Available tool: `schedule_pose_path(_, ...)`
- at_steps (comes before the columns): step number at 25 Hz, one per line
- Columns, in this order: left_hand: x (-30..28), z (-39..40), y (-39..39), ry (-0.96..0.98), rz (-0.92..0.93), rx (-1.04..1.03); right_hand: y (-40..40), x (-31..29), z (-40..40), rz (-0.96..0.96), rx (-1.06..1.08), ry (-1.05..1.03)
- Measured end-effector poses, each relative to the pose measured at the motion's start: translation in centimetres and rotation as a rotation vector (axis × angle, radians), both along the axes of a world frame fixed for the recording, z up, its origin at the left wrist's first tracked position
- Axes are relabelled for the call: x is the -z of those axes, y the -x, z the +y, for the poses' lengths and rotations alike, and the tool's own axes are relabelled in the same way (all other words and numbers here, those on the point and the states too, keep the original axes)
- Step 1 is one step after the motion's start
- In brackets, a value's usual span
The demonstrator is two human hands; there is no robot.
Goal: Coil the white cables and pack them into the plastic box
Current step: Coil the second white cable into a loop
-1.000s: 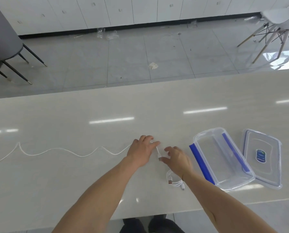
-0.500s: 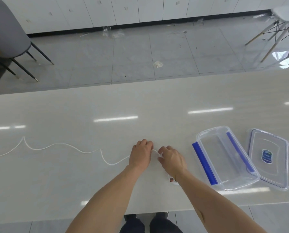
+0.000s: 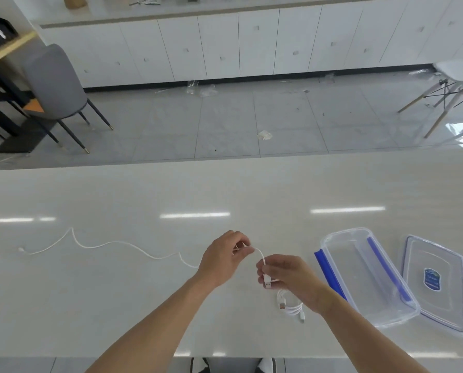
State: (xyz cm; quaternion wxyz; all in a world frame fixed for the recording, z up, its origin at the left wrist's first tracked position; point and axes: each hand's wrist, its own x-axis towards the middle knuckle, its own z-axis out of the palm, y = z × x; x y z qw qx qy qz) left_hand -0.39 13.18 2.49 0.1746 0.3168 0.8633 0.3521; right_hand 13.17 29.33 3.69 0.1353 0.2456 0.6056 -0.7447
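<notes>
A long white cable (image 3: 122, 244) snakes across the pale table from its far end at the left toward my hands. My left hand (image 3: 223, 258) pinches it a short way from its plug. My right hand (image 3: 289, 278) grips the USB plug end, lifted off the table, so the cable arcs between the two hands. A second white cable (image 3: 292, 308) lies coiled on the table just below my right wrist. The clear plastic box (image 3: 365, 275) with blue clips stands open to the right, with nothing in it.
The box's clear lid (image 3: 435, 284) lies flat right of the box. The table's near edge (image 3: 144, 356) runs below my arms. Beyond the table are a tiled floor, a grey chair (image 3: 55, 87) at left and a white chair (image 3: 456, 84) at right.
Both hands closed on the long cable's plug end and lifted it from the table. The cable's slack has been drawn rightward. The view has tilted upward.
</notes>
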Motion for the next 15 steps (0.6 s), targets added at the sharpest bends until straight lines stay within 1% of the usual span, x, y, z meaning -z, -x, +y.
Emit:
schedule_pose_path(3,-2.0,-1.5,0.5,-0.111,-0.098,0.017,-0.9,-2.4,-1.0,0.110,-0.014,0.257)
schedule_pose_path(6,-3.6,-2.6,0.6,-0.212,-0.233,0.019,-0.5,-4.5,-2.9,0.164,-0.033,0.405)
schedule_pose_path(8,-4.6,-3.1,1.0,-0.269,-0.288,0.030,0.4,-5.7,-4.0,0.194,-0.049,0.412)
schedule_pose_path(10,-5.3,-3.9,1.7,-0.299,-0.299,0.036,1.6,-6.6,-4.9,0.216,-0.022,0.363)
schedule_pose_path(12,-5.8,-4.7,2.6,-0.305,-0.294,0.044,2.6,-7.3,-5.4,0.233,0.017,0.307)
schedule_pose_path(15,-6.7,-5.8,3.5,-0.310,-0.321,0.055,3.9,-8.2,-6.2,0.255,-0.002,0.290)
